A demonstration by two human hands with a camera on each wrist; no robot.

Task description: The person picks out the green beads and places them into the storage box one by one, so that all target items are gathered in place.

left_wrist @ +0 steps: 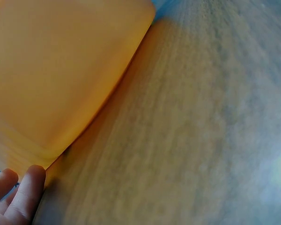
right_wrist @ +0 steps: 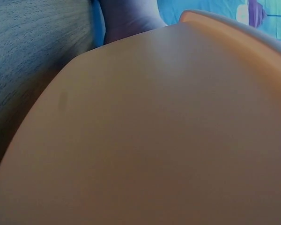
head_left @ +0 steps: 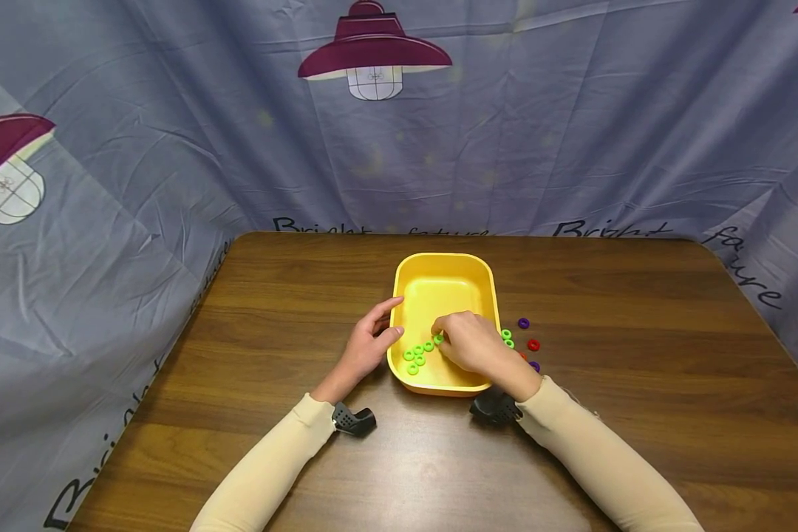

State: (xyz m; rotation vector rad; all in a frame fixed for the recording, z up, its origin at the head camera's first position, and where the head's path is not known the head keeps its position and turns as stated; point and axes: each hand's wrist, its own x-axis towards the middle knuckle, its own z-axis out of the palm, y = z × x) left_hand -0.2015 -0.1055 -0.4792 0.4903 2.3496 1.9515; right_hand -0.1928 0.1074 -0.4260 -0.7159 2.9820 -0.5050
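The yellow bin (head_left: 442, 295) sits upright, the left hand (head_left: 366, 346) touching its rim; small green rings (head_left: 419, 349) lie in it, the right hand (head_left: 471, 342) pinching one.

On the blue-grey curtain (head_left: 519, 170) stands the black word "Bright" (head_left: 610, 230), repeated; after it stands what looks like "fature" (head_left: 741, 267), also repeated.

My sleeves (head_left: 266, 465) are cream and my wrist mounts (head_left: 354, 420) black, the tray (head_left: 444, 297) plain yellow, the rings (head_left: 408, 355) bright green, purple and red, the table (head_left: 299, 295) dark-streaked brown, the grey-blue curtain (head_left: 525, 148) printed with maroon-shaded lamps (head_left: 375, 53) and black lettering (head_left: 567, 230).
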